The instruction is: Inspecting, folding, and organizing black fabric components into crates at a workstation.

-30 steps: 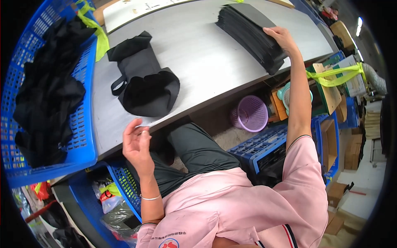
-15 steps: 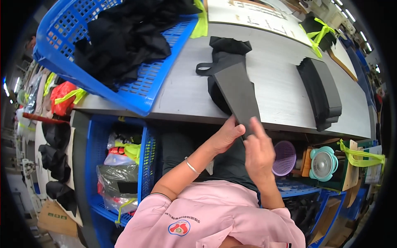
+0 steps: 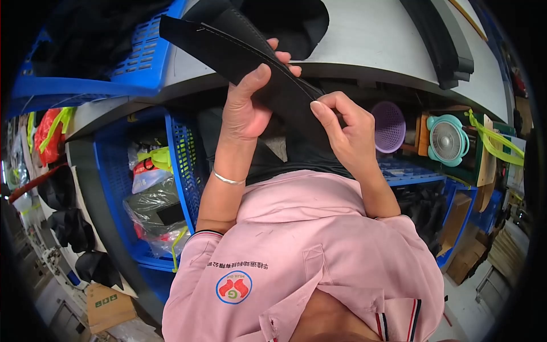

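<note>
Head view: where is the black panel (image 3: 219,54), and what lies about it?

It is raised in both hands, aslant over the lap and the front edge of the worktop (image 3: 364,52). Beyond it a black fabric piece (image 3: 307,25) rests on the worktop; a stack of dark strips (image 3: 436,43) stands to the right, and a blue basket (image 3: 85,86) to the left.

How should such a panel handle?

Judged by eye, it is light and pliant with some body: its upper-left end stands out unsupported, while its length bends and parts along a stitched edge. The matt face suggests little slip, and nothing about it looks brittle. Its edges and narrow right end seem the best places to take hold; whether it is one folded piece or two layers cannot be told.

And the fingers?

On the left hand (image 3: 248,108), the fingers (image 3: 284,57) curl behind the panel, tips showing past its far edge, with the thumb on the near side, in a loose, roomy hold. The right hand (image 3: 347,128) is closed more narrowly, thumb and forefinger pinching the panel's right end, the other fingers bent inward.
</note>
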Action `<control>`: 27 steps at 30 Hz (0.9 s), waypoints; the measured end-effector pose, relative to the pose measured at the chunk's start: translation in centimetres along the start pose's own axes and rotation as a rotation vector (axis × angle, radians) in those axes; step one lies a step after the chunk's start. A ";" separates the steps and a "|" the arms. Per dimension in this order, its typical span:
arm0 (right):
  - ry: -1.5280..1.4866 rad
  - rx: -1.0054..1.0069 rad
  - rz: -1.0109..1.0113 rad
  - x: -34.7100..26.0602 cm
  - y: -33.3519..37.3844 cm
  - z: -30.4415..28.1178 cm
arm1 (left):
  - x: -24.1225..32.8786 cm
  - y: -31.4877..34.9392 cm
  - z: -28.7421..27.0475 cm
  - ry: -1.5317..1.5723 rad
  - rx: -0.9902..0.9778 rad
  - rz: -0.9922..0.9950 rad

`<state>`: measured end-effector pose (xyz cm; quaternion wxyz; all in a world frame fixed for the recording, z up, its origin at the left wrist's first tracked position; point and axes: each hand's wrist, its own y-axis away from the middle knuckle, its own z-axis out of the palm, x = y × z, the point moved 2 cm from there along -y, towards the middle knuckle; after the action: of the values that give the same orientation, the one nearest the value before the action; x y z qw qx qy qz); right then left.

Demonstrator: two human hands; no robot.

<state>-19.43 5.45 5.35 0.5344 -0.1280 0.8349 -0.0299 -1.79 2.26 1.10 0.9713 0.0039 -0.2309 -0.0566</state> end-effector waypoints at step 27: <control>0.076 -0.078 0.093 2.3 0.7 -2.7 | 1.9 -8.8 2.1 -1.686 0.018 0.882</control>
<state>-22.87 5.30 4.34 0.4977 -0.1085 0.8602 0.0229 -2.01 -6.68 3.54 0.4185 -0.1182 -0.8368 0.3327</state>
